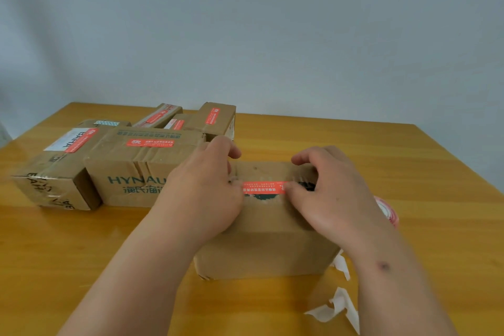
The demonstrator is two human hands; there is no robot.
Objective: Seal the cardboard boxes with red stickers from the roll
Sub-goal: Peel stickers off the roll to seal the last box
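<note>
Lying across the top of the near box [268,232], a red sticker [264,188] is pinched at its ends by the left hand [207,185] and right hand [327,188]; the roll [388,209] is half hidden behind the right wrist

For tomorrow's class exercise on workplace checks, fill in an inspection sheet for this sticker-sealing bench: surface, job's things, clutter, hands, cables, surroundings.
Surface: wooden table, yellow-orange, glossy.
Job's things: near box in front of the person, red sticker lying across its top; sticker roll right of the box, mostly hidden behind the right wrist; stickered boxes grouped at the far left.
Clutter: white backing scraps on the table by the right forearm.
Hands: left hand and right hand at opposite ends of the sticker, fingers bent onto it; whether pressing or pinching cannot be told.
Cables: nothing seen.
Surroundings: plain grey wall behind the table.
</note>
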